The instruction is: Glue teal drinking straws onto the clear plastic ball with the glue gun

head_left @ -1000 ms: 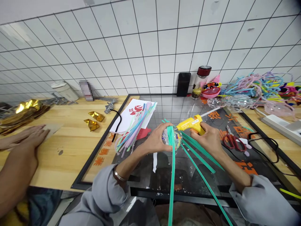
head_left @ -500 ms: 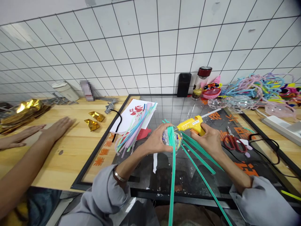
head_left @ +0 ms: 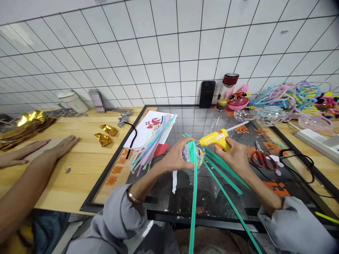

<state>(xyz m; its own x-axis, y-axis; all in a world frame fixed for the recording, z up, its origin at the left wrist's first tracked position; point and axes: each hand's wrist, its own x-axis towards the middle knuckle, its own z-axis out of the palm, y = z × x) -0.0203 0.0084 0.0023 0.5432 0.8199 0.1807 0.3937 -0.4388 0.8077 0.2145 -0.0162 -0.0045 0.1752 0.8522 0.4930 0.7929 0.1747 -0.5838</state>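
Note:
My left hand (head_left: 180,154) is wrapped round a clear, rounded plastic piece (head_left: 200,157) with colourful bits inside. Green strips, apparently pipe cleaners (head_left: 194,197), lie over it; one bundle hangs down toward me and others fan out to the lower right. In my right hand (head_left: 231,154) is a yellow hot glue gun (head_left: 214,138), gripped by its handle. Its nozzle points left and meets the top of the clear piece beside the green strips; whether it touches them I cannot tell. A white glue stick (head_left: 238,125) sticks out of the gun's back end.
Pastel pipe cleaners (head_left: 150,144) lie on a white sheet (head_left: 141,127) to the left. Red-handled scissors (head_left: 262,158), a black cable (head_left: 299,173) and a power strip (head_left: 317,144) are at right. A bottle (head_left: 226,91) and phone (head_left: 207,94) stand behind. A co-worker's hands (head_left: 62,146) rest at left.
My hands, the clear piece and the glue gun hold nearly the same position. The co-worker's nearer hand has slid slightly left and down on the table.

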